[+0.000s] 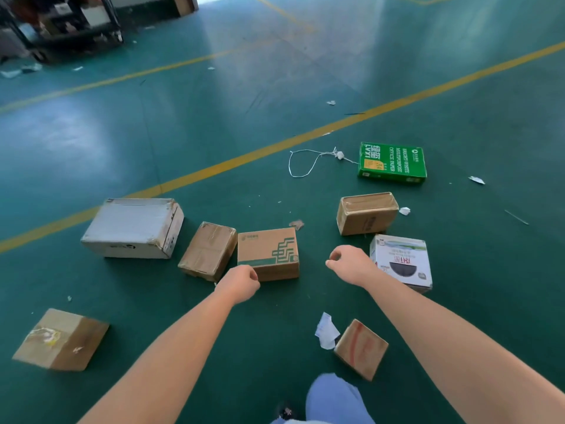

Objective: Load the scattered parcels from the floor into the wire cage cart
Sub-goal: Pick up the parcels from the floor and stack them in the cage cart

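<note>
The green-printed carton point(267, 254) lies on the floor point(214, 148) between both hands, its long axis left to right. The left hand point(241, 283), loosely curled and holding nothing, is nearest, at its front corner; the right hand point(348, 264), also without load, hangs beside its right end.

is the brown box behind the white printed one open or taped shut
Taped shut: clear tape runs across the closed top flaps of the brown box.
</note>
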Motion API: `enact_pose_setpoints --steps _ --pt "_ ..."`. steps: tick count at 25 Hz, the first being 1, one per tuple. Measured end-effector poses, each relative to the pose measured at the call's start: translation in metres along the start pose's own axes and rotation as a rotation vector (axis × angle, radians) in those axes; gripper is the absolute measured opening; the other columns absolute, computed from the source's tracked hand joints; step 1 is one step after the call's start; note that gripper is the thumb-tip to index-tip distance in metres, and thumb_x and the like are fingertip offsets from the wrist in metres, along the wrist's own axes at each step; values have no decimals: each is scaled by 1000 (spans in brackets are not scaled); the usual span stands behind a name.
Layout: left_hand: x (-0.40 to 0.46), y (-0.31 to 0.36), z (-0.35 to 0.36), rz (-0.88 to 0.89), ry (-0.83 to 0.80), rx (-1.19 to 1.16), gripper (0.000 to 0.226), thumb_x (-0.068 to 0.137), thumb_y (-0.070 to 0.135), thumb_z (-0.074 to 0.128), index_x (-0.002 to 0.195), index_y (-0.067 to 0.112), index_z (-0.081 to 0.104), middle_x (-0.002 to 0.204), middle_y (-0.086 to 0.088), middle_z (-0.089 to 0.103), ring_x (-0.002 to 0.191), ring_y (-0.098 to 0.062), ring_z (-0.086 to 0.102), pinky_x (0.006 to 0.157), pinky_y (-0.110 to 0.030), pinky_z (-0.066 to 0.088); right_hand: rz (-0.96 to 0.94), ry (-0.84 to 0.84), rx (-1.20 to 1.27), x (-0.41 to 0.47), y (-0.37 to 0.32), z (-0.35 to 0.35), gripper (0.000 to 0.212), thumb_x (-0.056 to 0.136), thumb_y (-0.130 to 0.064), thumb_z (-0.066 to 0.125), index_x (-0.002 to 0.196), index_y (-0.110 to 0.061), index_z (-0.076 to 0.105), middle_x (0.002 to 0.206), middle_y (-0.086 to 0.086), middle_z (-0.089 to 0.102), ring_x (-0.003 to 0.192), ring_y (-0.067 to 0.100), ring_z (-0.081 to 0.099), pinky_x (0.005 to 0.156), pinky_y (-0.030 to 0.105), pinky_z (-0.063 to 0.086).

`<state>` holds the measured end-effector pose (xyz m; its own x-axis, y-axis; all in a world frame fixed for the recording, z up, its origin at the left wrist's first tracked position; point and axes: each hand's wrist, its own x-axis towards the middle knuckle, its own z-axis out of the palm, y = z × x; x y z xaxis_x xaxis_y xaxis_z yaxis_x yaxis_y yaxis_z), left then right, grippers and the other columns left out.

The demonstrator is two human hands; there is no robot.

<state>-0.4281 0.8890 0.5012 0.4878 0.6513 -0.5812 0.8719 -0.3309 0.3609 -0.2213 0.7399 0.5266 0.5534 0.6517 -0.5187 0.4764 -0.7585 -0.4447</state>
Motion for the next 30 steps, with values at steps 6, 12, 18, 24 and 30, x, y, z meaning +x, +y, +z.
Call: enact_pose_setpoints --steps 6,12,18,24,30 --pt "135 8 -37 -54 -71 -29 18 93 22 56 110 18 61 111 -2 62 101 -19 58 93 -36 49 62 -114 4 140 -23 -3 30 96 -33 51 118 -15 60 119 5 62 106 23 58 89 35 48" --pt "299 4 -52 -240 -88 -183 29 93 21 56 121 13 58 118 -5 63 101 -20 57 90 -34 48 125 -291 38 314 -47 18 28 96 -29 51 116 -12 58 118 7 61 105 24 57 87 34 46" --pt "440 -42 -7 -444 -128 -366 60 91 23 62 144 12 36 139 -11 48 121 -27 52 101 -38 42 286 -357 118 465 -34 105 51 95 -35 55 138 -11 41 136 11 48 111 27 56 86 35 45" --pt "563 -120 79 -655 -112 -472 101 79 36 77 153 20 10 155 -12 12 137 -32 33 111 -45 31 507 -303 287 581 14 232 97 86 -49 65 154 -16 4 155 14 19 138 35 31 109 46 34" --pt "632 -163 135 -808 -95 -633 116 76 40 79 154 24 -6 155 -10 23 139 -33 30 113 -53 29 657 -246 389 623 48 312 101 81 -50 70 152 -25 3 146 11 38 129 33 43 103 47 42"
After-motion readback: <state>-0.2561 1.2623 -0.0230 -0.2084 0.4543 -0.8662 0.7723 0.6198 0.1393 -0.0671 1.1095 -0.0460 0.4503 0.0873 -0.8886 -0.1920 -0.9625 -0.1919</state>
